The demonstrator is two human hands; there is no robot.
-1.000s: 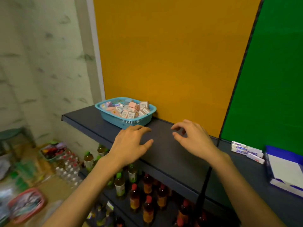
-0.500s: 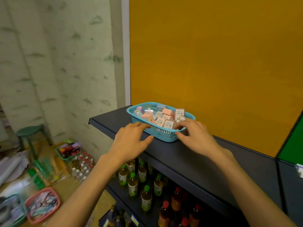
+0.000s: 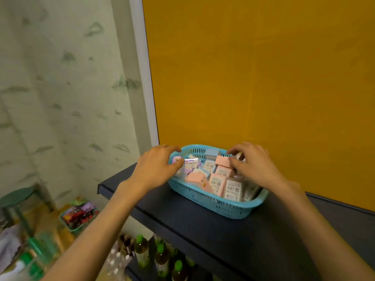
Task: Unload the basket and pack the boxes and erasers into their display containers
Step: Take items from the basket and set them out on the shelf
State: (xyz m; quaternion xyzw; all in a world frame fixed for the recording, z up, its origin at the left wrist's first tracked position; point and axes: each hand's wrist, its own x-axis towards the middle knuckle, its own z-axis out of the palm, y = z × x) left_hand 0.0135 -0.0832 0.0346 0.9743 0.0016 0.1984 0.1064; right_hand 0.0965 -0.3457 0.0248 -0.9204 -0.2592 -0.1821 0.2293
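Unloading just starting: our left hand (image 3: 156, 169) curls over the basket (image 3: 213, 203) rim, right hand (image 3: 251, 165) fingers bent among boxes (image 3: 219, 179), grip unclear; next, lift basket clear.

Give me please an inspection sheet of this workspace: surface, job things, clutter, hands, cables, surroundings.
Surface: dark shelf, top level of a rack.
Job's things: blue basket on the shelf, full of small pink and white boxes and an eraser; display containers not in view.
Clutter: nothing seen on the shelf.
Hands: left hand at the basket's left rim; right hand over its right side, fingers curled among the boxes; grip unclear.
Cables: nothing seen.
Surroundings: orange panel behind; bottles below; green stool on the floor.
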